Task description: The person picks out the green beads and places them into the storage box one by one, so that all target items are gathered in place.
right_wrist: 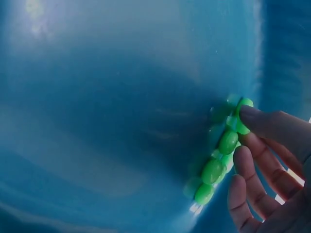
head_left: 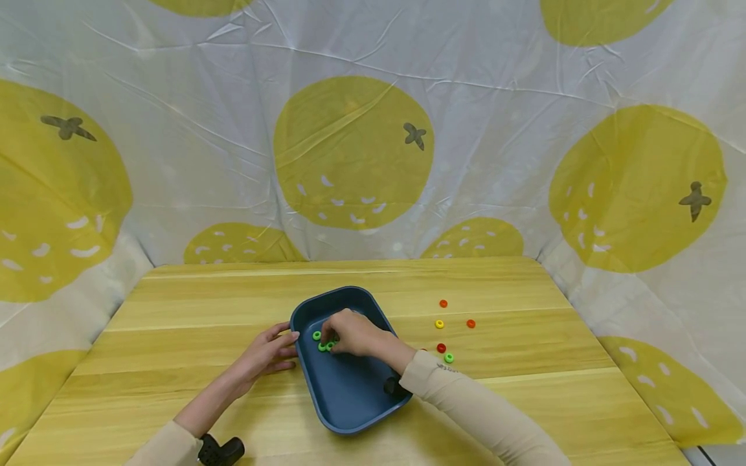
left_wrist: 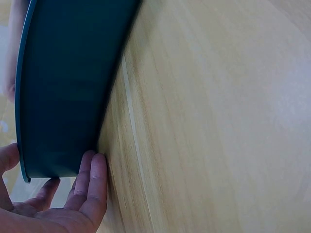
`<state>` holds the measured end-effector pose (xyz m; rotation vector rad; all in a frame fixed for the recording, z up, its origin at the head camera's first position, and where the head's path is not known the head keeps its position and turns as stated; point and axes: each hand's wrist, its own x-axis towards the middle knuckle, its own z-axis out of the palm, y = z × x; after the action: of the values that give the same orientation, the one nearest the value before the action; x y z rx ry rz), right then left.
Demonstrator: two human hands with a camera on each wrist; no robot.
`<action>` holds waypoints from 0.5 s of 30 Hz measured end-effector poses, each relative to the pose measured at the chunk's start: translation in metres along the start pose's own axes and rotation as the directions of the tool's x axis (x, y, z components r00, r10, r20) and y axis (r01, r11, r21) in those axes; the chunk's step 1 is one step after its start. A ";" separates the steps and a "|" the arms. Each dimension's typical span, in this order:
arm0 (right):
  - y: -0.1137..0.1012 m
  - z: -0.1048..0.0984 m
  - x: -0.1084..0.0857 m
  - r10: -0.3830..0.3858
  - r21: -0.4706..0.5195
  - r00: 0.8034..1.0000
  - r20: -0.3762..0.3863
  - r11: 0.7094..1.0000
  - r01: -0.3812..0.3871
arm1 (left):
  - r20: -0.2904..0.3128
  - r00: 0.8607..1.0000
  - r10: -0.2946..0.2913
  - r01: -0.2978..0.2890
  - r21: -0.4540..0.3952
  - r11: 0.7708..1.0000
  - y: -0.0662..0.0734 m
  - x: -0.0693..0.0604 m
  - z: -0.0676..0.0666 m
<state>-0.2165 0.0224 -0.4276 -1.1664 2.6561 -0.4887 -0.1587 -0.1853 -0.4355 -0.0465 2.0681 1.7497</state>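
Observation:
A blue rectangular tray stands at an angle on the table. My left hand holds its left side, the thumb on the rim and the other fingers against the outer wall, as the left wrist view also shows. Inside the tray, my right hand reaches down to a cluster of small green ring-shaped beads. The right wrist view shows thumb and forefinger pinching one green bead at the end of a close line of other green beads. The remaining right fingers are loosely bent beside that line.
Right of the tray, loose beads lie on the wooden table: a yellow bead, a green bead and several red or orange ones. One is partly hidden by the right arm. A patterned cloth hangs behind the table.

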 end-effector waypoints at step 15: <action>0.001 -0.002 0.001 0.021 0.065 1.000 -0.021 0.998 -0.019 | -0.009 1.000 -0.003 0.003 -0.002 1.000 0.001 -0.001 0.000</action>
<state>-0.2181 0.0228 -0.4266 -1.1209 2.6462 -0.5829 -0.1579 -0.1849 -0.4347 -0.0577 2.0716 1.7523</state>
